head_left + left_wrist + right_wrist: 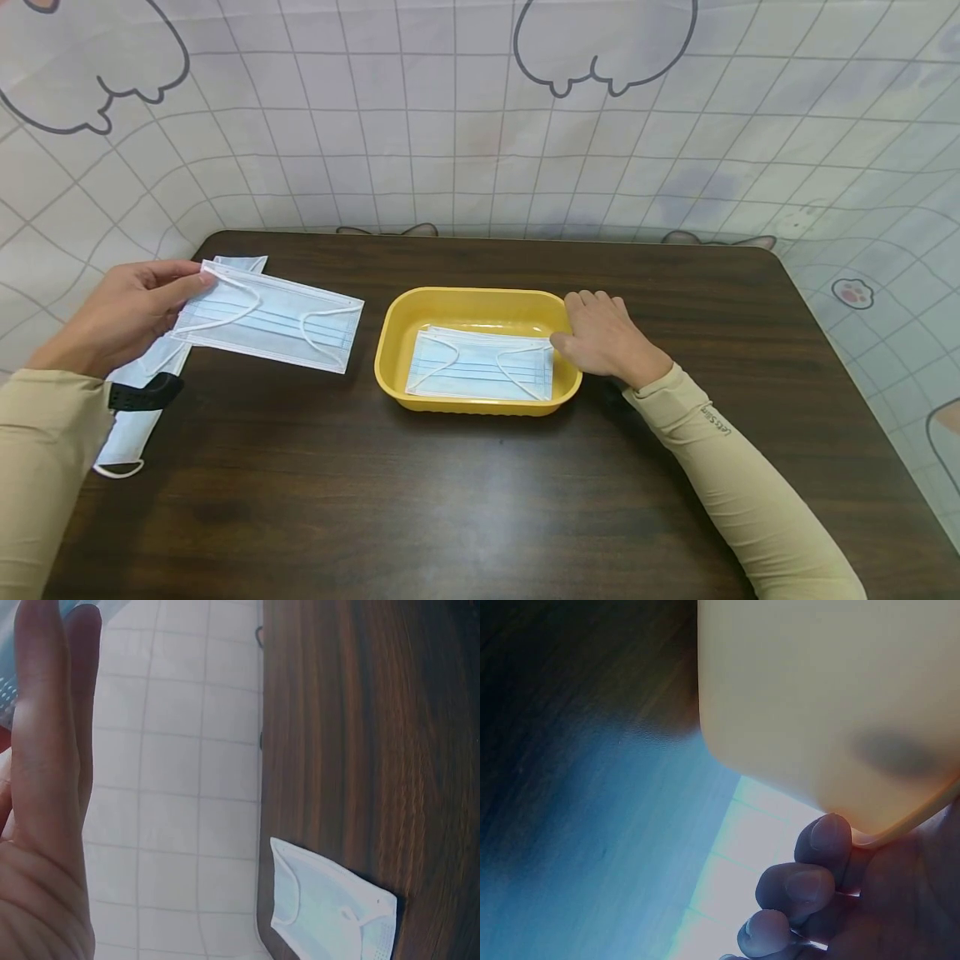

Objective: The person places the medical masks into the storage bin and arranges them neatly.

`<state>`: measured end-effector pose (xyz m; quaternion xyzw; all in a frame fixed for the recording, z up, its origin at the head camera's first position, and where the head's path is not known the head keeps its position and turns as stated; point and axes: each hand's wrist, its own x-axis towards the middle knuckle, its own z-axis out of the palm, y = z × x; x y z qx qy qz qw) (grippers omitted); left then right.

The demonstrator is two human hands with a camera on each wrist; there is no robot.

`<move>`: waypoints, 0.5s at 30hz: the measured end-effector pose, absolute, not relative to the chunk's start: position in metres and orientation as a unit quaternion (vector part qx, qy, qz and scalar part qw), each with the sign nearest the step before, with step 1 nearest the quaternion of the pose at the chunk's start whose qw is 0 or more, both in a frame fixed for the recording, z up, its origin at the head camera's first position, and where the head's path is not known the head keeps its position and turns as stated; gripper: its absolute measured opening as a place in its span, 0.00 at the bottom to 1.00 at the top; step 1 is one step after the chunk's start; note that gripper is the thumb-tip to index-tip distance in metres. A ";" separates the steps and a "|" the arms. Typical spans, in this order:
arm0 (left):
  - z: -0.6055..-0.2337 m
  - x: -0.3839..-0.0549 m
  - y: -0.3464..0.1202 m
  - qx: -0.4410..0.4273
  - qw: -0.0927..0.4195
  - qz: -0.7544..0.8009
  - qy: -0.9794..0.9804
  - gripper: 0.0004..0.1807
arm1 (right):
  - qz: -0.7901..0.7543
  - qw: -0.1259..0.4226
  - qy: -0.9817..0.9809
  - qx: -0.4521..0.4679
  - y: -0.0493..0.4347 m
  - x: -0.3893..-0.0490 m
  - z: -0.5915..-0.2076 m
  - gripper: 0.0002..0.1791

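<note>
My left hand [123,315] pinches a pale blue face mask [273,315] by its left end, holding it above the table with the white ear loops facing up. In the left wrist view only part of that hand [49,765] and a corner of the held mask show. To its right stands a yellow plastic basin [474,407], where light blue masks [480,367] lie flat in a stack. The right hand [606,337] grips the basin's right rim, thumb inside. From the right wrist, curled fingers [799,885] show beside the basin's outer wall [810,690].
More masks [127,437] lie on the dark wooden table [450,508] at the left, partly hidden by the left forearm and its black wristband [146,393]. A white gridded cloth [480,142] with cartoon outlines hangs behind the table's far edge.
</note>
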<state>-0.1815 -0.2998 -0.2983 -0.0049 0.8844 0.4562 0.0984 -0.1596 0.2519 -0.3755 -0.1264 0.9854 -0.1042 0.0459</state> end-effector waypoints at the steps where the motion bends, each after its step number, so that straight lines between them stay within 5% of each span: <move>1: -0.298 -0.182 -0.299 -0.004 0.100 0.458 0.883 0.18 | -0.104 0.046 0.985 -0.127 0.252 -0.160 -0.376 0.20; 7: -0.300 -0.183 -0.295 -0.006 0.099 0.443 0.891 0.32 | -0.102 0.047 0.985 -0.127 0.252 -0.160 -0.375 0.21; 15: -0.302 -0.185 -0.290 -0.006 0.105 0.516 0.850 0.07 | -0.102 0.047 0.986 -0.127 0.252 -0.160 -0.374 0.21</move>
